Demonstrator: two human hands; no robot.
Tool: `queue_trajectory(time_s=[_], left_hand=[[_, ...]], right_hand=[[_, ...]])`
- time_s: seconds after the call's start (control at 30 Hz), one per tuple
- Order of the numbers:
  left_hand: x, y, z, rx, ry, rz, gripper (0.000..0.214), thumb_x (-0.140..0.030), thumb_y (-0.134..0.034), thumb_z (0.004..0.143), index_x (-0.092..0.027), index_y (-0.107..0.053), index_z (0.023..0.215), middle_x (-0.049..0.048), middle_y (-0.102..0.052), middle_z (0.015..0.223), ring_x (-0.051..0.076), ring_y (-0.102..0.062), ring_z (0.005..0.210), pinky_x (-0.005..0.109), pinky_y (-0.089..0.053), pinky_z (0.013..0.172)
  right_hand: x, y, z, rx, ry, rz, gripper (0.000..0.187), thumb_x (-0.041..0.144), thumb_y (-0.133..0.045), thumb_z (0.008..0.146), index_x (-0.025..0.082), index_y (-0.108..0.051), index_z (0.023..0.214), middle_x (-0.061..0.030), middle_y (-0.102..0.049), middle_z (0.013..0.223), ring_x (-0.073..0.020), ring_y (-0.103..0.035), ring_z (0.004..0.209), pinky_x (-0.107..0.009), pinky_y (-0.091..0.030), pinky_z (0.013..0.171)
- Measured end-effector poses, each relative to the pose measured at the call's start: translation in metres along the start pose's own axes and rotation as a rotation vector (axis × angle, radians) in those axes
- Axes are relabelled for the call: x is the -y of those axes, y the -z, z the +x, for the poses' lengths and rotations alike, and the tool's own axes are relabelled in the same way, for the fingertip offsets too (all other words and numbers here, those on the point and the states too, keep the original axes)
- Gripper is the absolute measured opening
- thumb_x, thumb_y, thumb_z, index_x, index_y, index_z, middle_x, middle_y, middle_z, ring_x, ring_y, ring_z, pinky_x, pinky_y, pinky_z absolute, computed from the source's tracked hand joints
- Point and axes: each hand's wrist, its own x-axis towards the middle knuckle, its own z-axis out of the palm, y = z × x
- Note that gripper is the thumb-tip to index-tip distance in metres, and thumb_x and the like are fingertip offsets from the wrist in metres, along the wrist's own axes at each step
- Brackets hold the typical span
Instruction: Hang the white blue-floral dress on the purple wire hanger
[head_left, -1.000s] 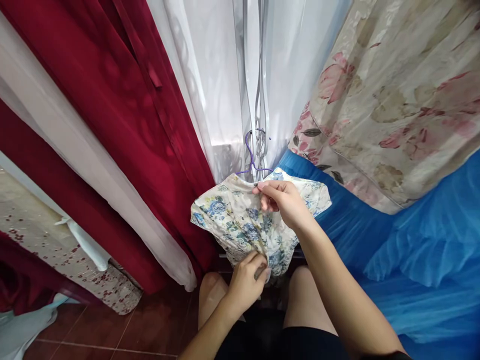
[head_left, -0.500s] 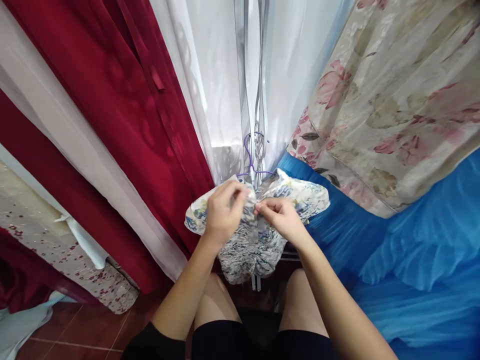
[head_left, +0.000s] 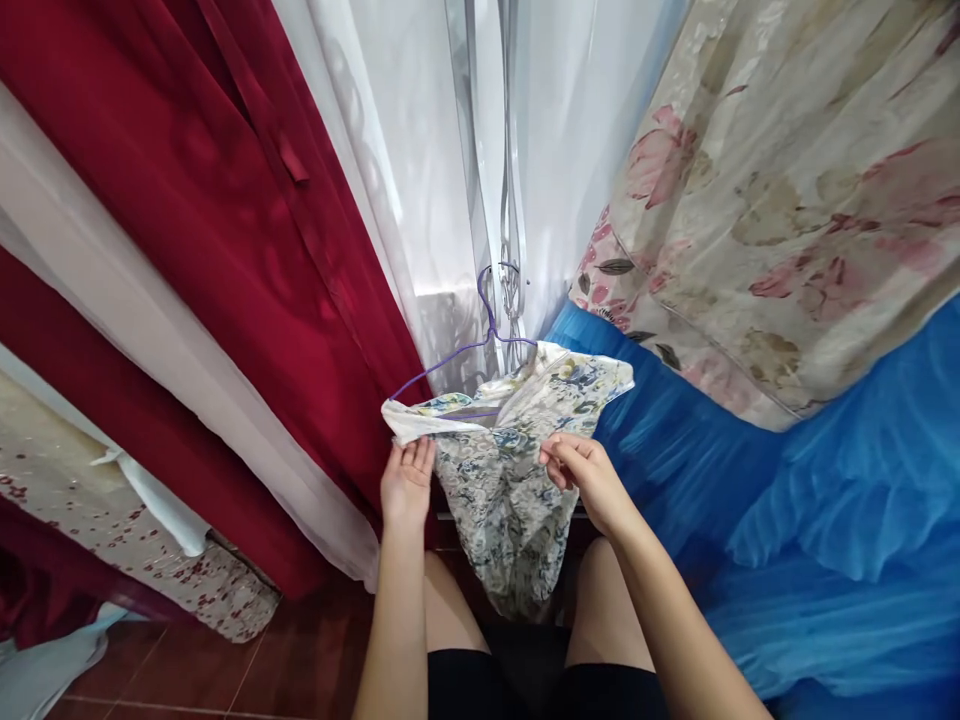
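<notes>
A floral garment (head_left: 510, 500) in white, blue and yellow hangs in front of me on a thin purple hanger (head_left: 491, 330). Its neckline gapes, and a pale inner edge shows on the left, below the hanger's bar. My left hand (head_left: 407, 485) is at the left shoulder, palm up, with its outstretched fingertips touching the cloth's lower edge. My right hand (head_left: 581, 470) is in front of the garment's right side, fingers curled and thumb pressed in. Whether cloth is pinched there, I cannot make out.
Dark red drapes (head_left: 247, 250) hang on the left, white cloth (head_left: 405, 130) behind the hanger. To the right are a floral cloth (head_left: 795, 210) and blue pleated fabric (head_left: 787, 540). White straps (head_left: 491, 130) dangle above the hanger. Red tiles (head_left: 202, 660) cover the floor.
My hands have come apart from the neckline, the left moving left and down, the right slightly right and down. The garment's neck has opened and its body hangs longer; more of the hanger shows.
</notes>
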Motion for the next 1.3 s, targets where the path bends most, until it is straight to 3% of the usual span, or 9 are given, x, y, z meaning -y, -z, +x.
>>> queue_trajectory(time_s=[0.17, 0.3, 0.5, 0.57, 0.73, 0.77, 0.93, 1.1, 1.3], left_hand=[[0.057, 0.029, -0.032, 0.005, 0.124, 0.19, 0.029, -0.034, -0.078, 0.072, -0.017, -0.06, 0.088, 0.0031, -0.069, 0.087, 0.019, -0.07, 0.087, 0.038, -0.053, 0.089], [0.063, 0.029, -0.053, 0.044, 0.134, 0.275, 0.038, -0.039, -0.086, 0.065, -0.015, -0.065, 0.086, 0.0054, -0.07, 0.09, 0.02, -0.067, 0.087, 0.036, -0.051, 0.089], [0.045, -0.026, -0.107, 0.628, -0.057, 0.604, 0.025, -0.039, -0.061, 0.096, -0.016, -0.067, 0.091, 0.0058, -0.067, 0.094, 0.02, -0.062, 0.093, 0.03, -0.048, 0.087], [0.044, -0.043, -0.122, 0.721, -0.158, 0.653, 0.022, -0.036, -0.059, 0.098, -0.017, -0.068, 0.091, 0.0072, -0.067, 0.099, 0.022, -0.063, 0.1, 0.032, -0.048, 0.093], [0.047, -0.063, -0.138, 0.746, -0.37, 0.763, 0.019, -0.034, -0.057, 0.099, -0.02, -0.07, 0.095, 0.0095, -0.061, 0.107, 0.023, -0.061, 0.106, 0.035, -0.048, 0.097], [0.048, -0.064, -0.138, 0.73, -0.394, 0.774, 0.019, -0.035, -0.057, 0.099, -0.02, -0.069, 0.095, 0.0098, -0.06, 0.109, 0.024, -0.06, 0.108, 0.036, -0.048, 0.099], [0.045, -0.061, -0.135, 0.883, -0.22, 0.891, 0.027, -0.042, -0.047, 0.103, -0.021, -0.054, 0.118, 0.0111, -0.062, 0.118, 0.023, -0.061, 0.111, 0.035, -0.047, 0.098], [0.05, -0.036, -0.133, 1.106, -0.062, 1.189, 0.029, -0.044, -0.059, 0.097, -0.022, -0.065, 0.115, 0.0068, -0.073, 0.108, 0.024, -0.067, 0.096, 0.03, -0.048, 0.084], [0.046, -0.001, -0.105, 0.906, -0.275, 1.357, 0.024, -0.038, -0.065, 0.091, -0.018, -0.067, 0.078, 0.004, -0.067, 0.077, 0.02, -0.062, 0.074, 0.027, -0.044, 0.067]], right_hand=[[-0.035, 0.0, -0.012, -0.016, -0.048, 0.036, 0.028, 0.046, -0.065, 0.085, 0.02, -0.067, 0.078, 0.0045, -0.049, 0.049, -0.0119, -0.037, 0.044, -0.027, -0.026, 0.048], [-0.047, -0.004, -0.017, 0.011, -0.004, -0.002, 0.028, 0.041, -0.067, 0.086, 0.02, -0.069, 0.104, 0.0014, -0.06, 0.067, -0.016, -0.053, 0.059, -0.027, -0.038, 0.055], [-0.05, -0.005, -0.023, 0.224, 0.17, -0.338, 0.048, 0.022, -0.073, 0.078, 0.023, -0.063, 0.125, -0.0077, -0.065, 0.126, -0.0273, -0.06, 0.118, -0.041, -0.046, 0.102], [-0.053, -0.003, -0.026, 0.173, 0.129, -0.391, 0.04, 0.02, -0.068, 0.079, 0.02, -0.063, 0.119, -0.0089, -0.067, 0.117, -0.0273, -0.064, 0.108, -0.042, -0.05, 0.097], [-0.055, 0.007, -0.037, -0.311, 0.203, -0.364, 0.016, 0.021, -0.067, 0.076, 0.022, -0.066, 0.093, -0.0078, -0.064, 0.101, -0.0263, -0.064, 0.094, -0.037, -0.054, 0.081], [-0.052, 0.009, -0.04, -0.287, 0.201, -0.333, 0.006, 0.025, -0.067, 0.079, 0.022, -0.065, 0.084, -0.0051, -0.064, 0.089, -0.0244, -0.063, 0.085, -0.034, -0.053, 0.075], [-0.033, 0.017, -0.056, -0.018, -0.015, -0.016, 0.038, 0.053, -0.067, 0.088, 0.019, -0.065, 0.07, -0.0015, -0.061, 0.066, -0.0189, -0.056, 0.064, -0.031, -0.047, 0.064], [-0.005, 0.066, -0.058, 0.01, -0.166, 0.098, 0.036, 0.052, -0.079, 0.075, 0.017, -0.073, 0.071, -0.006, -0.067, 0.064, -0.0195, -0.058, 0.057, -0.032, -0.046, 0.058], [0.042, 0.15, 0.013, -0.318, 0.261, -0.143, 0.023, 0.034, -0.073, 0.053, 0.021, -0.057, 0.041, -0.0008, -0.047, 0.042, -0.0127, -0.035, 0.044, -0.029, -0.024, 0.045]])
